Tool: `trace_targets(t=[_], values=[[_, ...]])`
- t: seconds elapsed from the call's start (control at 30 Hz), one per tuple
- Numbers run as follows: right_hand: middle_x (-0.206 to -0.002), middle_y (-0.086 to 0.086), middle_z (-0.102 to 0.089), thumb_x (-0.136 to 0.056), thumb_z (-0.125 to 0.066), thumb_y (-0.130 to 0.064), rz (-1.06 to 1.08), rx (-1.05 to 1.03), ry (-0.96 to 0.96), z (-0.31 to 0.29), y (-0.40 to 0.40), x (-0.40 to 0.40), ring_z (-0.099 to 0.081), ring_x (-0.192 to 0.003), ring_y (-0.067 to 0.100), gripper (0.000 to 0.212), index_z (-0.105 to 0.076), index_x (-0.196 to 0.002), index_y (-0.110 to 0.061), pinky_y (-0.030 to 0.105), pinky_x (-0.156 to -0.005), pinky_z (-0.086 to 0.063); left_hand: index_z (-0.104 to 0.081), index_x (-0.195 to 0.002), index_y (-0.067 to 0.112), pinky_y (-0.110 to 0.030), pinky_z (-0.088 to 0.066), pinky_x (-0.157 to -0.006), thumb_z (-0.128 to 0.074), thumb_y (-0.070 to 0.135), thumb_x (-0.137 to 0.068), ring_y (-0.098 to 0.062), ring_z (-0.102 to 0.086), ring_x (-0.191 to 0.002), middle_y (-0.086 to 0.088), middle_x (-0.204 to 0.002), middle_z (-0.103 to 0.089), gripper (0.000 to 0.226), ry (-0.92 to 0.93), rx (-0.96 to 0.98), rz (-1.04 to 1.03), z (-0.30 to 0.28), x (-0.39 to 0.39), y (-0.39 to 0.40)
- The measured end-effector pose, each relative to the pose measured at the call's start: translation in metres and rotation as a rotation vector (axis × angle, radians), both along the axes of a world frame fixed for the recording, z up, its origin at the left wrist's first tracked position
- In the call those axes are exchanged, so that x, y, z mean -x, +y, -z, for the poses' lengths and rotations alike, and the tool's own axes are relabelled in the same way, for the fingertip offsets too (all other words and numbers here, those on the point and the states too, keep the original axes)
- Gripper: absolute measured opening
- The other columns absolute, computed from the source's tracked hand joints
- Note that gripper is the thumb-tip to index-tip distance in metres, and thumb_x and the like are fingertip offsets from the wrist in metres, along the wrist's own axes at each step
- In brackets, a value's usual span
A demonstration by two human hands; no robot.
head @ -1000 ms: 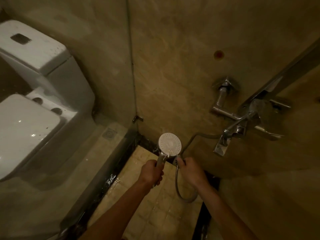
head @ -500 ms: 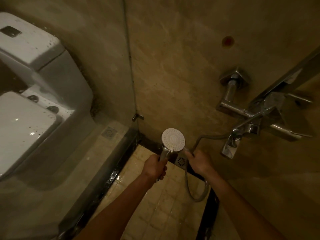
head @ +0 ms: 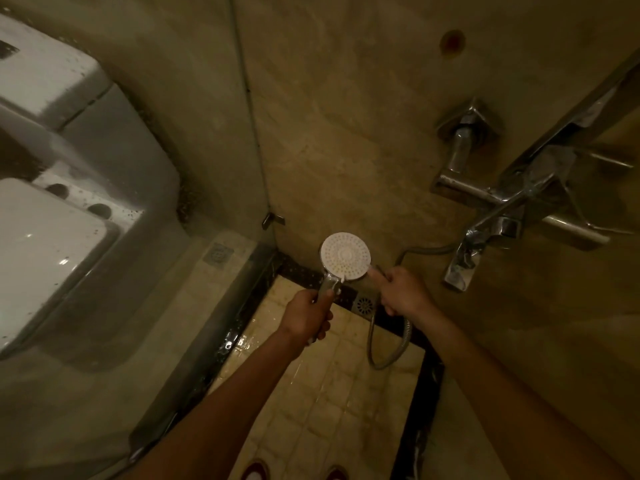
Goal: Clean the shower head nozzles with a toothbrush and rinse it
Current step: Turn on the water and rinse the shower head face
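White porcelain is filling the left edge: a toilet (head: 52,188) is sitting behind a glass partition (head: 207,168), with a small floor drain (head: 218,253) showing beyond the glass. A black threshold strip (head: 221,341) is running diagonally along the foot of the glass, marking the left edge of the shower floor (head: 311,393), whose pale square tiles are glistening wet. The open floor is forming a narrow lane between that strip and a second black border along the right wall.

The left hand (head: 306,317) is gripping the chrome handle of the shower head (head: 345,256), fingers curled tightly round it. The head is hovering above the far corner of the floor, its long axis rising from the fist toward the back wall, the round white nozzle face turning up toward the camera. No writing is legible on it.

The right hand (head: 401,292) is sitting just beside the head's right rim, fingers curled, with 1 fingertip touching the rim; whether it is holding a toothbrush cannot be told. A metal hose (head: 388,355) is looping below that hand and climbing to the chrome mixer tap (head: 498,202) on the right wall. A second drain (head: 364,305) is lying at the floor's far edge.
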State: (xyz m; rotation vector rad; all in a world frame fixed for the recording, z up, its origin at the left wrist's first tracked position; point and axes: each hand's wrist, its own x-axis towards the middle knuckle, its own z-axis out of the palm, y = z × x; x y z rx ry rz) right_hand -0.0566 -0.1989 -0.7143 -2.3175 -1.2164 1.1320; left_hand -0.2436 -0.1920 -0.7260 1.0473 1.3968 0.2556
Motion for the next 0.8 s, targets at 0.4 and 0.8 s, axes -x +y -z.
trace_targets(t=[0.4,0.8], values=[[-0.042,0.001,-0.05,-0.097,-0.049,-0.05,-0.01,0.015,0.111,0.005,-0.009,0.024,-0.046,-0.031,0.01,0.052,-0.051,-0.059,-0.014,0.022,-0.042,-0.038,-0.061,-0.089,0.014,-0.017,-0.031,-0.032,-0.047,0.044,-0.098,-0.008,-0.047,-0.038,-0.001,-0.06,-0.057,0.035,-0.027,0.003,-0.022,0.009,-0.003,-0.007],[-0.066,0.009,-0.054,-0.096,-0.055,-0.046,0.178,0.09,0.154,0.002,-0.013,-0.014,-0.046,-0.045,0.015,0.043,-0.062,-0.083,-0.005,0.023,-0.041,-0.033,-0.061,-0.092,0.013,-0.017,-0.033,-0.034,-0.047,0.039,-0.1,-0.01,-0.047,-0.042,-0.002,-0.062,-0.057,0.031,-0.022,-0.01,-0.015,0.005,-0.004,-0.009]])
